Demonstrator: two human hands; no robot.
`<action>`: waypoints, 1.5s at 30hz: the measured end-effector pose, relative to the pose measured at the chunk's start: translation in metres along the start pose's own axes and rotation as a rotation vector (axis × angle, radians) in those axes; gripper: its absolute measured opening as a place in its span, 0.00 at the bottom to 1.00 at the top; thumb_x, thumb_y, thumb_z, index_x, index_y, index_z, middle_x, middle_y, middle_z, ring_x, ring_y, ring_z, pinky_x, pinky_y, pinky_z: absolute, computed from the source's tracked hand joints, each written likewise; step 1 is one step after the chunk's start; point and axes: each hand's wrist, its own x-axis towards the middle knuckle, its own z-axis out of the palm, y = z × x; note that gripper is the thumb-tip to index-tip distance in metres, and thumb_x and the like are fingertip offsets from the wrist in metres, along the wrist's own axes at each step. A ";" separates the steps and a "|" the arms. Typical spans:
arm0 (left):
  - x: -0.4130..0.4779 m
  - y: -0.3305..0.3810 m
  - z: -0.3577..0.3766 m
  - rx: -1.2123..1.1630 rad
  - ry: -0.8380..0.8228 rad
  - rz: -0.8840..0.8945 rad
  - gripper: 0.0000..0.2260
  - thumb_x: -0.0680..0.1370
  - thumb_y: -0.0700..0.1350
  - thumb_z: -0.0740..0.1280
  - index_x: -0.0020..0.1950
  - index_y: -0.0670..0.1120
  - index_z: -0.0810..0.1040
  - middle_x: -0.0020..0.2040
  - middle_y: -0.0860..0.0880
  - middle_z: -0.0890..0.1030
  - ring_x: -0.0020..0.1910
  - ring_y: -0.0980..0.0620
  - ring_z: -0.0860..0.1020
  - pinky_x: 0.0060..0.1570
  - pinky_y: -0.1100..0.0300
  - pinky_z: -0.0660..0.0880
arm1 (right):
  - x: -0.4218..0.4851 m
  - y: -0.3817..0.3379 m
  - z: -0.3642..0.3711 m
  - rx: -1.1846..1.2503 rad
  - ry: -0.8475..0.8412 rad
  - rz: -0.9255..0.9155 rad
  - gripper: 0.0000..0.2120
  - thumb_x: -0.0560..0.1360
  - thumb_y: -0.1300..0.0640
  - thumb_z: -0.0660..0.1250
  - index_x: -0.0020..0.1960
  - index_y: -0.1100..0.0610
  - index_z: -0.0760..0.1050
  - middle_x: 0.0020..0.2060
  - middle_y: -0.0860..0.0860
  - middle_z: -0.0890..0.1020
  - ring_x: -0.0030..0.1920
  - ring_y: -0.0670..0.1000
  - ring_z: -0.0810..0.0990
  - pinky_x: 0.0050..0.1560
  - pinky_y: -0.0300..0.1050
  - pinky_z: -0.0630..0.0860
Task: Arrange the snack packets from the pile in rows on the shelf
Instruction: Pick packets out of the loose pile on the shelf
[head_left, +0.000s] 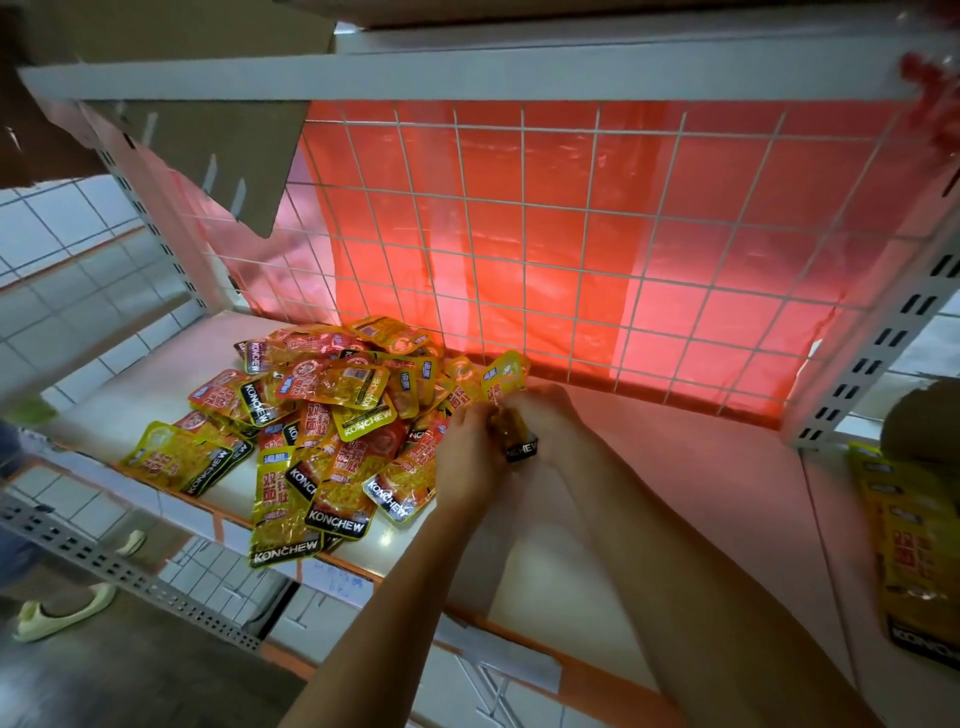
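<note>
Left hand (467, 452) and right hand (550, 421) pinch one snack packet (511, 382) beside the pile (322, 415) on the shelf (675, 467); light, slippery, floppy foil, probably best held by its sealed edges.

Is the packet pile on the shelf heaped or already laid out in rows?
Heaped: the pile lies jumbled on the shelf, its pieces overlapping at all angles; no row shows there.

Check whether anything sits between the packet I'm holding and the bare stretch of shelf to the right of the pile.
Nothing visible does. The left hand and right hand hold the packet at the right edge of the pile, and the shelf beyond it shows nothing up to the wire back.
</note>
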 end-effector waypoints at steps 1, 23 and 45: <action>-0.001 0.001 0.000 -0.003 0.016 -0.003 0.19 0.73 0.34 0.63 0.63 0.42 0.76 0.60 0.41 0.77 0.56 0.39 0.75 0.47 0.52 0.68 | -0.001 -0.002 -0.001 0.017 -0.021 0.022 0.04 0.70 0.66 0.70 0.38 0.60 0.78 0.33 0.58 0.81 0.29 0.52 0.79 0.30 0.41 0.76; -0.019 0.066 0.052 -0.658 -0.025 -0.319 0.21 0.76 0.44 0.70 0.67 0.44 0.69 0.53 0.45 0.81 0.46 0.51 0.80 0.51 0.53 0.77 | -0.076 0.026 -0.118 0.144 0.222 -0.140 0.06 0.71 0.66 0.67 0.47 0.61 0.80 0.46 0.64 0.83 0.45 0.64 0.83 0.51 0.62 0.79; -0.115 0.184 0.140 -0.450 -0.549 -0.115 0.04 0.73 0.43 0.71 0.38 0.49 0.82 0.33 0.50 0.83 0.33 0.53 0.80 0.41 0.55 0.79 | -0.172 0.064 -0.337 -0.233 0.885 -0.091 0.12 0.75 0.53 0.65 0.54 0.58 0.76 0.49 0.56 0.80 0.52 0.60 0.78 0.50 0.48 0.71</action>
